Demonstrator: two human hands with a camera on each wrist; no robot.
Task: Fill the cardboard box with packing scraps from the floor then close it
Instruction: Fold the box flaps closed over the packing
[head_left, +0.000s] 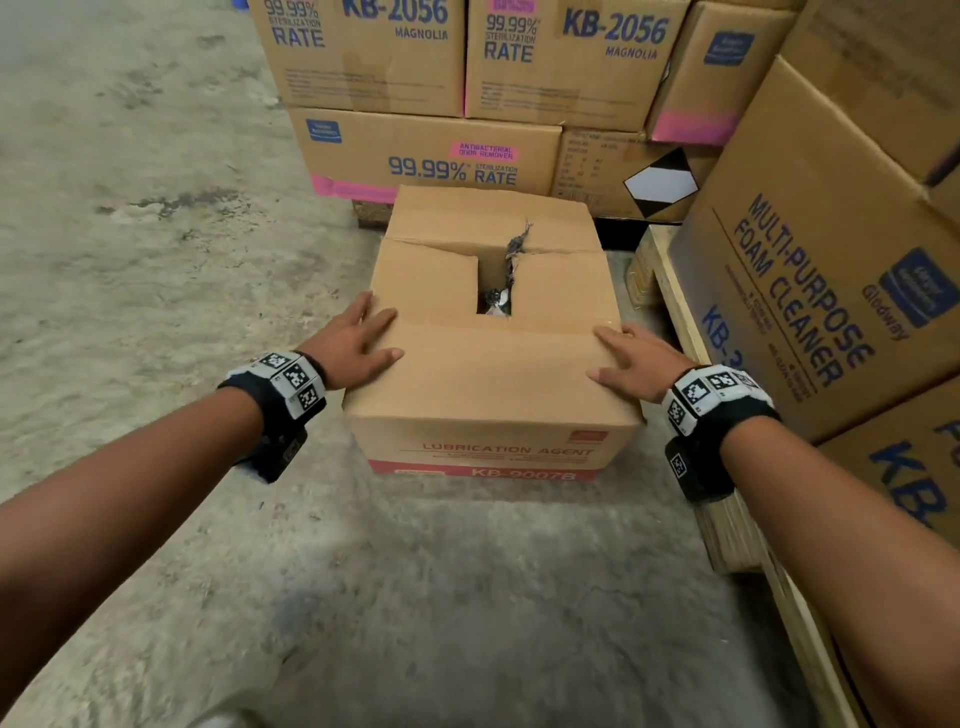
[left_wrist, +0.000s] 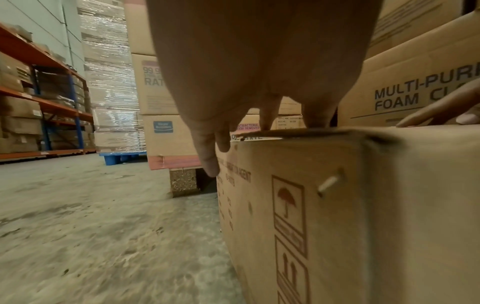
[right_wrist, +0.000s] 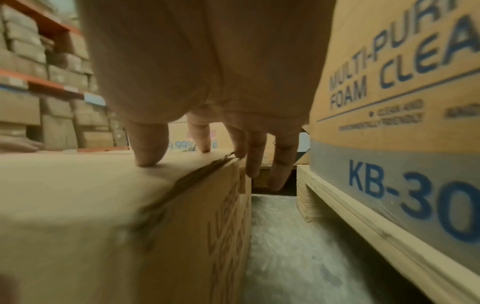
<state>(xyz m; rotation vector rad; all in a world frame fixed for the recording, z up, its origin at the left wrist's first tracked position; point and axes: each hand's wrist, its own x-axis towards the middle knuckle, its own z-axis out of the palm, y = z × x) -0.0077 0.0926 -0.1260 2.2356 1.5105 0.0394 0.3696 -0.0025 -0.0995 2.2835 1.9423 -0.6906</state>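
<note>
A brown cardboard box (head_left: 488, 374) marked "LUBRICATION AGENT" stands on the concrete floor, its four top flaps folded down. A narrow gap stays between the flaps, and dark packing scraps (head_left: 500, 299) show through it, with a strand poking up. My left hand (head_left: 358, 338) lies flat on the near flap's left edge, fingers straight, some hanging over the box side (left_wrist: 285, 216). My right hand (head_left: 631, 358) presses flat on the flap's right edge; its thumb (right_wrist: 148, 144) rests on top and its outer fingers (right_wrist: 280, 162) hang beside the box wall (right_wrist: 197, 236).
Stacked cartons (head_left: 426, 150) stand on a pallet right behind the box. More cartons marked "MULTI-PURPOSE FOAM CLEANER" (head_left: 810, 291) sit on a wooden pallet (head_left: 691, 332) close on the right. Bare concrete floor (head_left: 156, 234) stretches to the left and towards me. Orange storage racks (left_wrist: 39, 92) stand far left.
</note>
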